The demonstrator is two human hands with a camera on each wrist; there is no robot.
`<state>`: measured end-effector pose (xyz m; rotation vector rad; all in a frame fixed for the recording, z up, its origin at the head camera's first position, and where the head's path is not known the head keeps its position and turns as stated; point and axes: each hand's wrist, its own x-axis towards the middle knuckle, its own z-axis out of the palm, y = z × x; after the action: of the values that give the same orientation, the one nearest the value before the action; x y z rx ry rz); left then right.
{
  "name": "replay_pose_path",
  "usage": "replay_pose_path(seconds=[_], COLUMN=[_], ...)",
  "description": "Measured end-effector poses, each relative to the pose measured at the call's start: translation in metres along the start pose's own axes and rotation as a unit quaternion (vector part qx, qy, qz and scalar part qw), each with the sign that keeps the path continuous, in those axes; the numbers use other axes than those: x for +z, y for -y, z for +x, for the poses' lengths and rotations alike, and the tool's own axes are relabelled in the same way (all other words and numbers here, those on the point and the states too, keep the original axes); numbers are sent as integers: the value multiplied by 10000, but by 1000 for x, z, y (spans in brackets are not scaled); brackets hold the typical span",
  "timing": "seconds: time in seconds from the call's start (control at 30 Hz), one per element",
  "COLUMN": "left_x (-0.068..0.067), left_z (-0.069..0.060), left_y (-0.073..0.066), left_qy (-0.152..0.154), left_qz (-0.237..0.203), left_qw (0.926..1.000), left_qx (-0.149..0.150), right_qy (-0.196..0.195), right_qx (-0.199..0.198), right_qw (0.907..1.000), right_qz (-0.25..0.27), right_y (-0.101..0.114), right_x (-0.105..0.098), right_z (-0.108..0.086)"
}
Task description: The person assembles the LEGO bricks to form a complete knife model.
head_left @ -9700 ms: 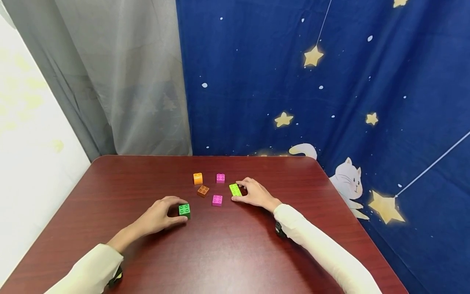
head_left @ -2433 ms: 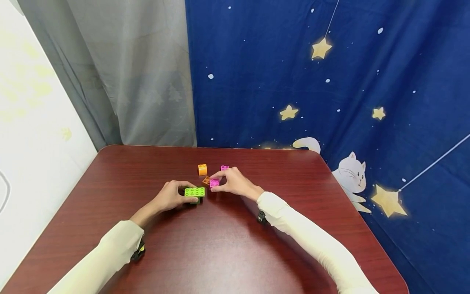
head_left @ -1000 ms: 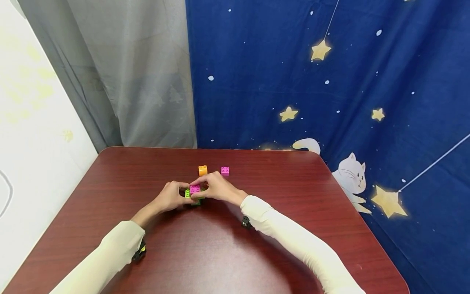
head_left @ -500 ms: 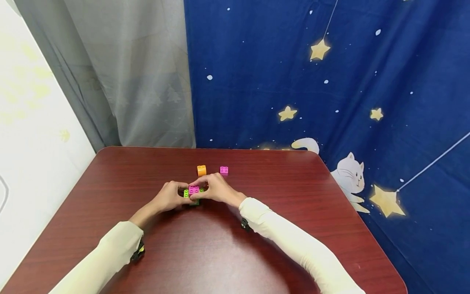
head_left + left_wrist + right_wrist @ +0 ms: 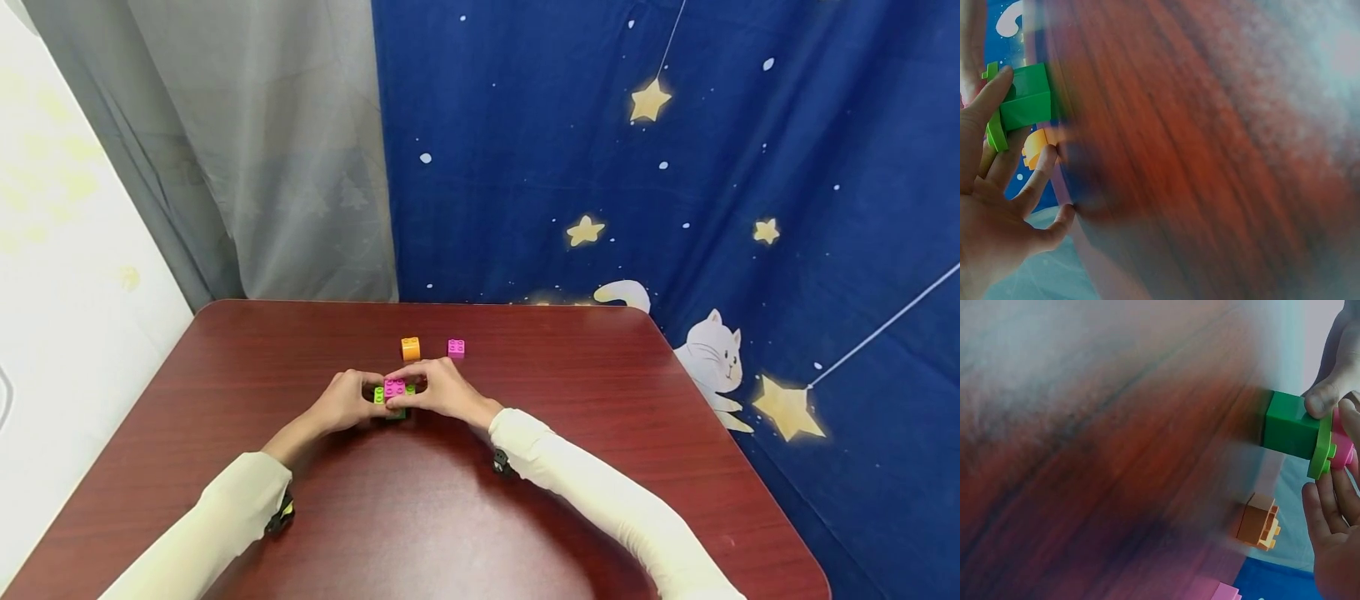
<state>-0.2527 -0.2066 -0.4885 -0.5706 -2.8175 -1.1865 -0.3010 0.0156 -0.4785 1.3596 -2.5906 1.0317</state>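
Observation:
My left hand (image 5: 341,402) holds a small stack from the left: a green brick (image 5: 1291,425) at the bottom, with a longer lime brick (image 5: 1319,453) across its top. In the left wrist view the thumb lies along the green brick (image 5: 1029,97) and the lime edge (image 5: 997,131). From the right, my right hand (image 5: 447,393) pinches a pink brick (image 5: 393,387) between thumb and fingers. That brick sits on the middle of the lime one, whose studs show on both sides of it.
Behind the hands lie an orange curved brick (image 5: 410,348) and a second pink brick (image 5: 456,348). A brown brick (image 5: 1254,519) shows in the right wrist view; my right hand hides it from the head camera. Curtains (image 5: 510,167) hang beyond the dark red table (image 5: 420,517).
The lime brick has moved from the right onto the green one in my left hand. My right hand then brought the nearer pink brick onto the lime one. Both hands are nearly still lately.

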Motion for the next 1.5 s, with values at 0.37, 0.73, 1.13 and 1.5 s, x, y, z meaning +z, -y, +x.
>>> replay_pose_path(seconds=[0.37, 0.73, 1.13, 1.5], left_x=[2, 2, -2, -3], left_z=[0, -4, 3, 3], left_y=[0, 0, -8, -6], left_qy=[-35, 38, -98, -114], left_qz=[113, 183, -220, -364], left_qw=[9999, 9998, 9995, 9992], left_qx=[-101, 27, 184, 154], right_qy=[-227, -258, 84, 130], right_qx=[15, 633, 947, 1069], right_qw=[9992, 9976, 9952, 9940], right_qz=[323, 96, -246, -191], right_y=[-11, -40, -47, -51], right_x=[-14, -17, -9, -5], right_z=[-5, -8, 2, 5])
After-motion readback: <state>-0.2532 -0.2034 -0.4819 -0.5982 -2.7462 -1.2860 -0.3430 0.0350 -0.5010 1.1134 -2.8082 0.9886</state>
